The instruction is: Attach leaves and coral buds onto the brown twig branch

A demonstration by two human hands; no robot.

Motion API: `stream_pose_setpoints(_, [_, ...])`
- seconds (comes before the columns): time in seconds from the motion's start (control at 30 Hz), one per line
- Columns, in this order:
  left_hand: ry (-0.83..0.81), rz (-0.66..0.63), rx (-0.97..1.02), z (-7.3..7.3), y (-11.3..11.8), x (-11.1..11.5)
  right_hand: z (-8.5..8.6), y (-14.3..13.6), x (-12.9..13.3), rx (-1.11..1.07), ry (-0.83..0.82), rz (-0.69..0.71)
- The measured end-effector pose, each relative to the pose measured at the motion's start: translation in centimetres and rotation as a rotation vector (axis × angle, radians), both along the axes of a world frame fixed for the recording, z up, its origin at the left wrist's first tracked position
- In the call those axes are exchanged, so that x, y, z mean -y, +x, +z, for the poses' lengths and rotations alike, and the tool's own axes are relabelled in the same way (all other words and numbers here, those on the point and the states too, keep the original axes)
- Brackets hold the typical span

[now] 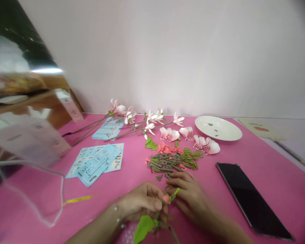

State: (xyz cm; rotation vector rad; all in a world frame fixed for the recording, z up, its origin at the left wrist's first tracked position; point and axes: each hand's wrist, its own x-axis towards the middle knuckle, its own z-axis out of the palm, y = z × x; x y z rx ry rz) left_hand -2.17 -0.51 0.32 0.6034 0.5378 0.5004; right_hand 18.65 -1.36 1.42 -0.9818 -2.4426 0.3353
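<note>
My left hand [139,199] is closed around a brown toy flower stem [163,224] near the bottom of the view. A broad green leaf [144,227] hangs from the stem, and a coral-pink round piece [166,198] with green bits sits at its upper end. My right hand [191,194] lies just right of it, fingers stretched out toward the near edge of a pile of brown stem pieces [165,162]. Nothing shows in its fingers, though their undersides are hidden. Coral pieces [164,147] and green curved pieces [190,156] lie in and around the pile.
Finished pink and white flowers [118,107] on stems lie at the back. Petal stacks [207,144] sit before a white plate [231,130]. A black phone [252,198] lies right; blue instruction sheets [98,169], boxes [49,130] and a white cable [62,189] are left.
</note>
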Motion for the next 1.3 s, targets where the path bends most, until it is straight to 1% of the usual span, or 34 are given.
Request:
stream_pose_setpoints(0.13, [-0.015, 0.012, 0.004, -0.9, -0.1, 0.1, -0.9, 0.4, -0.2, 0.027, -0.013, 0.003])
stream_pose_setpoints(0.23, [-0.016, 0.026, -0.003, -1.2, 0.0, 0.0, -1.5, 0.5, -0.4, 0.025, -0.001, 0.007])
stream_pose_setpoints(0.33, [-0.027, 0.045, 0.002, -1.0, 0.1, -0.2, -1.8, 0.5, -0.6, -0.032, 0.045, 0.02])
stream_pose_setpoints(0.43, [-0.038, 0.072, 0.009, -0.5, 0.3, -0.4, -2.2, 0.8, -0.7, -0.085, 0.061, -0.005])
stream_pose_setpoints(0.5, [-0.038, 0.093, 0.007, -0.3, 0.4, -0.4, -2.6, 1.5, -0.7, -0.147, 0.03, -0.067])
stream_pose_setpoints(0.6, [-0.031, 0.129, -0.01, -0.1, 0.6, -0.2, -2.3, 2.6, -0.5, -0.327, -0.102, -0.252])
stream_pose_setpoints(0.67, [-0.025, 0.158, -0.026, 0.1, 0.8, -0.1, -1.4, 3.0, -0.4, -0.454, -0.184, -0.392])
stream_pose_setpoints(0.7, [-0.021, 0.17, -0.035, 0.2, 0.9, -0.1, -0.8, 3.0, -0.3, -0.505, -0.194, -0.444])
stream_pose_setpoints(0.77, [-0.014, 0.188, -0.049, 0.4, 1.1, 0.0, 0.4, 2.7, -0.3, -0.563, -0.173, -0.508])
stream_pose_setpoints(0.8, [-0.011, 0.193, -0.055, 0.5, 1.1, 0.0, 0.9, 2.5, -0.3, -0.571, -0.153, -0.518])
stream_pose_setpoints(0.87, [-0.004, 0.199, -0.062, 0.6, 1.2, 0.0, 1.4, 2.0, -0.5, -0.553, -0.119, -0.509])
stream_pose_setpoints(0.93, [0.0, 0.204, -0.066, 0.6, 1.2, -0.1, 1.2, 1.8, -0.7, -0.488, -0.084, -0.487])
stream_pose_setpoints(1.0, [-0.001, 0.202, -0.069, 0.4, 1.1, -0.1, 0.3, 1.9, -1.0, -0.391, -0.014, -0.451])
stream_pose_setpoints(1.13, [-0.012, 0.168, -0.077, -0.1, 1.2, -0.1, -1.9, 3.1, -1.8, -0.198, 0.187, -0.332])
stream_pose_setpoints(1.2, [-0.02, 0.16, -0.077, -0.3, 1.2, -0.1, -2.4, 3.5, -2.2, -0.122, 0.249, -0.302])
stream_pose_setpoints(1.3, [-0.027, 0.152, -0.066, -0.6, 1.3, 0.0, -2.6, 3.8, -2.5, -0.065, 0.31, -0.304])
